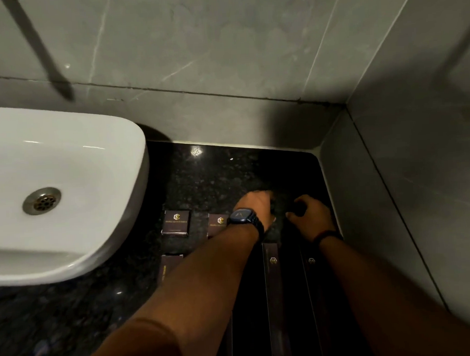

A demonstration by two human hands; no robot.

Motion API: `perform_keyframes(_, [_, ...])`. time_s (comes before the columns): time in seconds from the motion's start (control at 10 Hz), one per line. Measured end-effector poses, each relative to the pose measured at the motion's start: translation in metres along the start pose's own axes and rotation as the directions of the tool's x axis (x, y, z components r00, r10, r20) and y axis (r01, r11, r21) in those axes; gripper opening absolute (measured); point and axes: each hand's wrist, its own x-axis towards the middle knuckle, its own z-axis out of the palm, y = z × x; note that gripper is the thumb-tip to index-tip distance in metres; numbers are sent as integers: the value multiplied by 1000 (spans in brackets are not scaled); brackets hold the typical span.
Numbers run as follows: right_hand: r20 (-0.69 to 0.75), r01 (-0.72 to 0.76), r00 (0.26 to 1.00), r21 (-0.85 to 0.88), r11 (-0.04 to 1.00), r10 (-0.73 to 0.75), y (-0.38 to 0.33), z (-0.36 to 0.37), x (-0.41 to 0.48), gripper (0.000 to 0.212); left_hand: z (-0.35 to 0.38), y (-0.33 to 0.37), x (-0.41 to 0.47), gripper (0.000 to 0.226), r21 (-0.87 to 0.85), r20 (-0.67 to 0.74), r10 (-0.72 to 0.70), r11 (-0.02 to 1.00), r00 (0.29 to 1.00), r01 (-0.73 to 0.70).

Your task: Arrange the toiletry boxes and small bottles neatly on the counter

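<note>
Both forearms reach over two long dark boxes (272, 268) lying parallel on the bench (201, 177), seemingly aligned as a row. Left hand (257, 206) and right hand (310, 217) curl around something dark in the shadowed corner; whether either grip pinches anything, I cannot tell.

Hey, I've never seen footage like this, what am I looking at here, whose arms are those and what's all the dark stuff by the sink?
There is no machine: a person wears a camera on the head, so this single picture looks down at their own arms. The left hand, with a watch on its wrist, and the right hand reach over a black stone counter beside a white sink. On the counter lie small dark boxes with gold logos, such as one square box, and long narrow boxes nearer the person. The fingers curl around something dark between the hands, but it is too shadowed to identify.
</note>
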Motion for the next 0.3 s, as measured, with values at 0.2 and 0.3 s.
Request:
perform_keyframes(0.2, [18,17,1000,-44,999,-16,5,3,-5,25,5,0,-1,38,-3,-4,5,1000,1000,-5])
perform_keyframes(0.3, [-36,23,999,-8,1000,-23,6,0,-8,44,0,1,-4,43,0,-39,15,1000,999,-15])
